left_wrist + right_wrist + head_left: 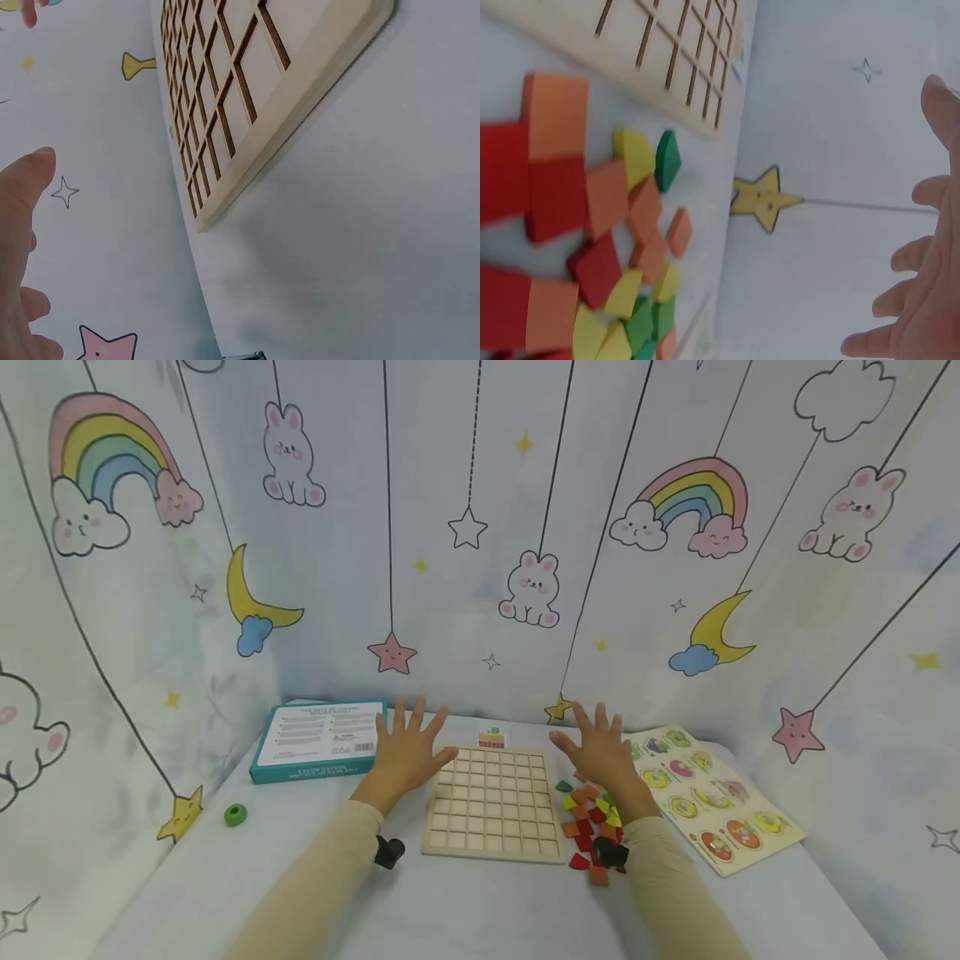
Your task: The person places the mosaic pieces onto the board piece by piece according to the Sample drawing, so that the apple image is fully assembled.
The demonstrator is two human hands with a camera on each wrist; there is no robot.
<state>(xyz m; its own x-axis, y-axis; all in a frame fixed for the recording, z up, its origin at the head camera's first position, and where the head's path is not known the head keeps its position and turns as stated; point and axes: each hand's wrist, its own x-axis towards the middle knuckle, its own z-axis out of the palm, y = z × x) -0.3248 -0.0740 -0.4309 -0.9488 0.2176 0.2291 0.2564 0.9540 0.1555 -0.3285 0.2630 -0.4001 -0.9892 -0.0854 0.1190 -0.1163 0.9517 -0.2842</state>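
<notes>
A wooden grid board (493, 804) with empty square cells lies in the middle of the table; its corner also shows in the left wrist view (247, 97). My left hand (408, 747) hovers with fingers spread just left of the board, holding nothing. My right hand (600, 752) hovers with fingers spread over a pile of coloured wooden tiles (592, 827), red, orange, yellow and green, lying right of the board. The tiles (592, 225) fill the right wrist view, with the fingers (915, 300) raised above them.
A teal box (318, 739) lies at the back left and a green ring (235, 814) near the left wall. A peg puzzle board (712, 797) with round pieces lies at the right. A small card (492, 737) sits behind the grid. Patterned cloth walls enclose the table.
</notes>
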